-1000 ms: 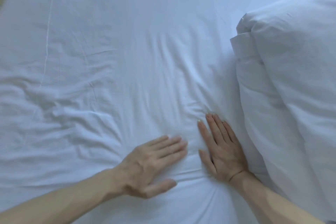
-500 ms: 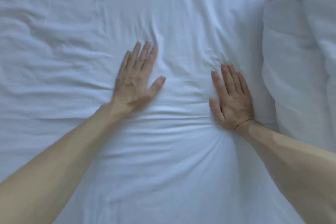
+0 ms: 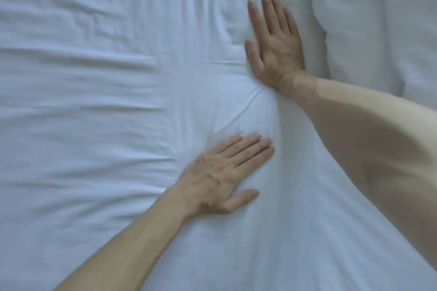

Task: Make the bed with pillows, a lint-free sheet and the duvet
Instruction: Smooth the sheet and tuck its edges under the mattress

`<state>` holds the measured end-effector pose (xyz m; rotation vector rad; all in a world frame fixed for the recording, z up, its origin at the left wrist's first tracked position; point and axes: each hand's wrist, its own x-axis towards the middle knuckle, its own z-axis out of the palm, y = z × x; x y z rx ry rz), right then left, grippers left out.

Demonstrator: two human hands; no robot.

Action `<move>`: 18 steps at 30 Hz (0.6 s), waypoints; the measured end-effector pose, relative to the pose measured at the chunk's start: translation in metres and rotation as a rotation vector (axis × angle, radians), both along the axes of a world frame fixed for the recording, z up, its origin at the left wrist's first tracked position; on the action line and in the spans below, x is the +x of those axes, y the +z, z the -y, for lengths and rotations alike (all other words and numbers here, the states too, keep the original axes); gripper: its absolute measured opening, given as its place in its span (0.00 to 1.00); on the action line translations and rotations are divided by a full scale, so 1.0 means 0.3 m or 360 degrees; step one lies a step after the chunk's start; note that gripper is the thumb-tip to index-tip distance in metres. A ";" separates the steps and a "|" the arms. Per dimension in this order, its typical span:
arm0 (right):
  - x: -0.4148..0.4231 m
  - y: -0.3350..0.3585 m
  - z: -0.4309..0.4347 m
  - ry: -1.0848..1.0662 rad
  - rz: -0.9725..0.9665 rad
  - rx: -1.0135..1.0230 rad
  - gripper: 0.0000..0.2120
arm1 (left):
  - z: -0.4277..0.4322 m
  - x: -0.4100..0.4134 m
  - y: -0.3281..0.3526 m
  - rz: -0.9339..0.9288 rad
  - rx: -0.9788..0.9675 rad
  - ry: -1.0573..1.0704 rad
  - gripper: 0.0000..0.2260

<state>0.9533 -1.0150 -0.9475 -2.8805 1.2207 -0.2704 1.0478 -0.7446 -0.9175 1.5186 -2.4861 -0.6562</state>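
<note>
White cotton sheet (image 3: 99, 106) lies over the bed and fills the view; no edge of the bed is in sight. The sheet is creased, with long folds running across its left part and a knot of fine wrinkles gathered at the right wrist.

Left hand (image 3: 222, 175) rests palm down on the sheet, near the middle. Its fingers (image 3: 250, 149) are straight and pressed together, thumb held out to the side.

Right hand (image 3: 275, 47) lies flat on the sheet farther up, its outer edge just beside a bulky mass of white padded bedding (image 3: 354, 21). Its fingers (image 3: 272, 12) are straight and slightly spread; they grip nothing.

Whether that bedding is a pillow or the folded duvet cannot be told.
</note>
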 end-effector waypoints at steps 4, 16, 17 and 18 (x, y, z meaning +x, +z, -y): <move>-0.006 0.074 -0.075 0.0043 -0.0113 0.0111 0.32 | -0.027 -0.022 -0.025 0.0136 -0.0113 0.0038 0.33; -0.465 0.156 -0.987 0.1075 -0.0137 0.0366 0.29 | -0.757 -0.384 0.131 -0.0355 0.0187 0.0021 0.27; -0.490 0.166 -1.085 0.1100 -0.0120 0.0430 0.30 | -0.842 -0.370 0.156 -0.0453 0.0206 0.0216 0.24; -0.520 0.170 -1.187 0.1135 -0.0092 0.0504 0.32 | -0.923 -0.346 0.183 -0.0528 0.0184 0.0449 0.23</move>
